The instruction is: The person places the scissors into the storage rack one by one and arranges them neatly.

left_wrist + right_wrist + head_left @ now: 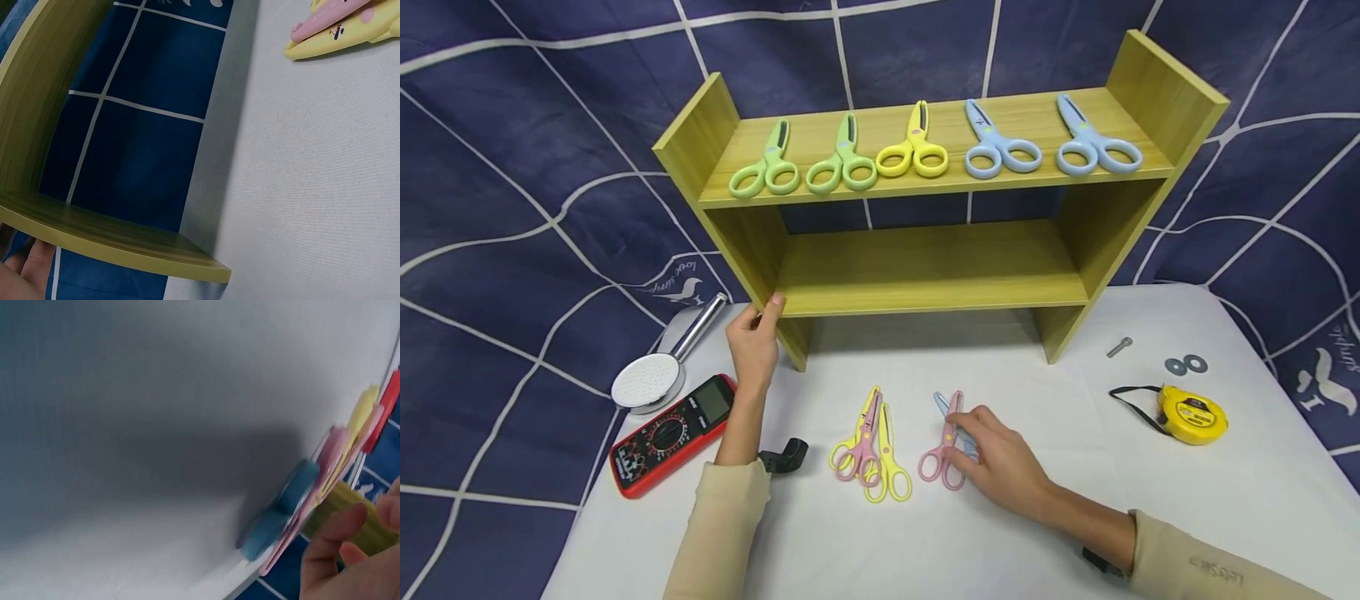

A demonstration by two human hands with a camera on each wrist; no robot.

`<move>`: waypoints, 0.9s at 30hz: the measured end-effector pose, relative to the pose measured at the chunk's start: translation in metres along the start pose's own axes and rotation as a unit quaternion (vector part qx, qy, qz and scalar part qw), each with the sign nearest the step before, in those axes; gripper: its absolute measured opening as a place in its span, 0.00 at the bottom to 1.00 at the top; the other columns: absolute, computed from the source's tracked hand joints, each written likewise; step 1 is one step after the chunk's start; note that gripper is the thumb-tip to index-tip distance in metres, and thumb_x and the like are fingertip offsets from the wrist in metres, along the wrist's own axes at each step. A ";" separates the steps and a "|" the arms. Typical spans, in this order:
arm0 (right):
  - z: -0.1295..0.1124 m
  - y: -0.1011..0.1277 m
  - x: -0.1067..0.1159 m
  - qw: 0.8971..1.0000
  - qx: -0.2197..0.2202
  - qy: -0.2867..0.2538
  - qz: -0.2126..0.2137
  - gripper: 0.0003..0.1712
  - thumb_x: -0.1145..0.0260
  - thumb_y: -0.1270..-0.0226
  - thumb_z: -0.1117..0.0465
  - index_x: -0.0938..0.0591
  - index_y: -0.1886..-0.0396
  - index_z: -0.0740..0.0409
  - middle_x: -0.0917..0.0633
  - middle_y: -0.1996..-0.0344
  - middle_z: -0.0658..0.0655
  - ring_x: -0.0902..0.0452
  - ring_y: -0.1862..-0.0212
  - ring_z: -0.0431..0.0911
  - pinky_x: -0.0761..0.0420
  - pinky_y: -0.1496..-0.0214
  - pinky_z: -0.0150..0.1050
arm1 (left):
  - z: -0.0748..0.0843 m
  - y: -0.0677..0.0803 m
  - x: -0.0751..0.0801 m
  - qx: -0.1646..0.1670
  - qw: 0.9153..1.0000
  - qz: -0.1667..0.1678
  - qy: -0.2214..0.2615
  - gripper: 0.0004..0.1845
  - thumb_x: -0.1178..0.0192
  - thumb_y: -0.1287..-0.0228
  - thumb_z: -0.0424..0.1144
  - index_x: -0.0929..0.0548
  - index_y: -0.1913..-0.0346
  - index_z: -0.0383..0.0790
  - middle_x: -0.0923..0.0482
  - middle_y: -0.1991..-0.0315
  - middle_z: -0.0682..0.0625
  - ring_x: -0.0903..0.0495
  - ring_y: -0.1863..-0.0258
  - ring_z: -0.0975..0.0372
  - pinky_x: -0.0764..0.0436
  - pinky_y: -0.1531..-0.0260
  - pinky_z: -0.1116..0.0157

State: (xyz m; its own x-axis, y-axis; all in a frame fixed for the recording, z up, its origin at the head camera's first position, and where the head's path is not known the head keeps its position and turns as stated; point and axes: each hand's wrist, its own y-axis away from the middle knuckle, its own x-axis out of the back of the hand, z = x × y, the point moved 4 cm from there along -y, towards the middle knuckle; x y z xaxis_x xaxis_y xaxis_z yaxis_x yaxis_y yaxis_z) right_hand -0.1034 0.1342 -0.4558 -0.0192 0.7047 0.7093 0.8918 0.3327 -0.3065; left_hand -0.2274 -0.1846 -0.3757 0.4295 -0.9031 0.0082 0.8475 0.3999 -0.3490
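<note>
My left hand (756, 346) grips the left side panel of a wooden shelf (932, 267), thumb at the front edge, other fingers on the panel's outer side. My right hand (1003, 458) hovers with loosely bent fingers over pink scissors (951, 432) lying across blue scissors (941, 402), partly covering the blue pair. In the right wrist view its fingers (334, 540) stand apart from the scissors, with nothing pinched. Left of these, another pink pair (866, 437) lies over two yellow pairs (887, 442) of scissors on the white table.
Along the top board lie two green scissors (772, 162), one yellow (916, 142) and two blue (996, 142). A shower head (647, 381) and a red multimeter (672, 435) are at left. At right lie a bolt (1120, 347), two washers (1186, 365) and a yellow tape measure (1192, 415).
</note>
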 end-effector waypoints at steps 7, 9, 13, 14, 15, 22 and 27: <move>-0.004 0.009 -0.019 0.995 -0.022 0.044 -0.086 0.29 0.21 0.48 0.56 0.19 0.47 0.58 0.25 0.64 0.48 0.39 0.75 0.34 0.36 0.77 0.29 | 0.002 0.001 0.002 -0.004 1.000 0.003 0.000 0.13 0.38 0.33 0.31 0.17 0.62 0.17 0.26 0.78 0.59 0.32 0.76 0.69 0.32 0.74 0.72; -0.005 0.010 -0.023 0.992 -0.011 0.067 -0.104 0.30 0.20 0.50 0.54 0.19 0.46 0.56 0.27 0.64 0.47 0.38 0.74 0.35 0.35 0.76 0.30 | 0.002 0.000 0.002 -0.005 1.000 0.006 0.002 0.13 0.38 0.33 0.31 0.17 0.62 0.17 0.25 0.78 0.61 0.31 0.76 0.69 0.32 0.73 0.72; -0.005 0.013 -0.028 0.987 0.010 0.104 -0.118 0.33 0.19 0.52 0.53 0.20 0.45 0.54 0.29 0.63 0.45 0.37 0.73 0.35 0.34 0.73 0.31 | 0.000 0.000 0.001 -0.002 1.000 0.001 0.006 0.13 0.38 0.33 0.31 0.17 0.61 0.17 0.24 0.78 0.62 0.30 0.76 0.70 0.30 0.73 0.73; -0.005 0.012 -0.028 0.987 0.014 0.108 -0.119 0.33 0.19 0.53 0.53 0.20 0.45 0.54 0.28 0.63 0.46 0.37 0.74 0.35 0.34 0.74 0.31 | 0.001 0.000 0.001 0.000 1.000 0.002 0.007 0.14 0.38 0.34 0.31 0.17 0.61 0.16 0.24 0.78 0.62 0.30 0.76 0.70 0.30 0.73 0.73; -0.005 0.012 -0.028 0.987 0.018 0.110 -0.118 0.34 0.19 0.53 0.54 0.20 0.44 0.55 0.28 0.63 0.46 0.37 0.74 0.35 0.33 0.74 0.32 | 0.001 0.000 0.001 0.001 1.000 0.001 0.008 0.14 0.38 0.34 0.31 0.17 0.60 0.16 0.23 0.78 0.62 0.30 0.76 0.70 0.30 0.72 0.73; -0.006 0.004 -0.027 0.980 0.044 0.146 -0.128 0.27 0.22 0.51 0.58 0.17 0.49 0.55 0.24 0.65 0.49 0.36 0.77 0.37 0.32 0.77 0.33 | 0.003 0.001 0.001 -0.001 1.000 0.001 0.006 0.13 0.38 0.34 0.31 0.16 0.59 0.18 0.22 0.77 0.62 0.29 0.75 0.69 0.29 0.72 0.72; -0.006 0.001 -0.028 0.978 0.082 0.152 -0.117 0.24 0.24 0.52 0.59 0.18 0.52 0.53 0.24 0.68 0.47 0.37 0.79 0.36 0.33 0.78 0.32 | 0.002 0.000 0.001 -0.003 1.000 -0.001 0.005 0.13 0.38 0.33 0.31 0.16 0.60 0.18 0.22 0.77 0.63 0.29 0.75 0.70 0.29 0.72 0.73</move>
State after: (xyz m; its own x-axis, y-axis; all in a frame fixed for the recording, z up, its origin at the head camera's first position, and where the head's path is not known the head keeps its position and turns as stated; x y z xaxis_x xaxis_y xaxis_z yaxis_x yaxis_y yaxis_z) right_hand -0.0989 0.1110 -0.4718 -0.0557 0.3869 0.9204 0.7945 0.5755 -0.1938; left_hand -0.2261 -0.1847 -0.3738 0.4251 -0.9052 -0.0006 0.8465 0.3978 -0.3539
